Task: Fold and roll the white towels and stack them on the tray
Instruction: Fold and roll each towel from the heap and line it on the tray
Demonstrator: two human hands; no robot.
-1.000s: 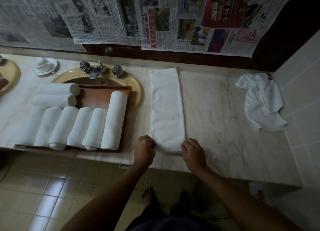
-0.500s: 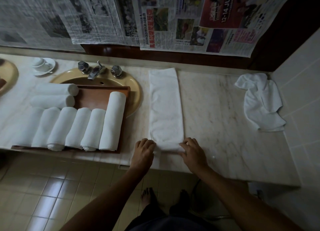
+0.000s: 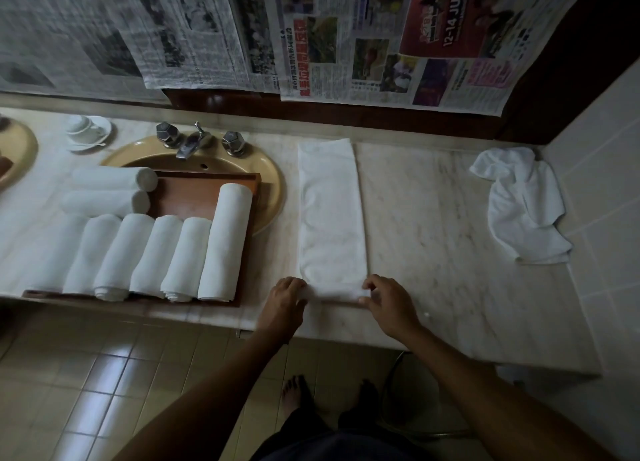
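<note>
A white towel (image 3: 330,211), folded into a long narrow strip, lies on the marble counter and runs away from me. My left hand (image 3: 285,299) and my right hand (image 3: 389,304) hold its near end at the two corners, fingers curled round the first small roll there. To the left a wooden tray (image 3: 201,197) rests over the sink. It carries several rolled white towels (image 3: 225,242) side by side, and two more rolls (image 3: 110,190) lie crosswise behind them.
A crumpled white towel (image 3: 523,204) lies at the counter's right end by the tiled wall. A yellow sink (image 3: 273,190) with a metal tap (image 3: 194,142) sits under the tray. A cup and saucer (image 3: 86,131) stand far left. Newspaper covers the back wall.
Both hands have shifted slightly along the near end of the strip and turned it over into a small roll. The rest of the towel has not moved.
</note>
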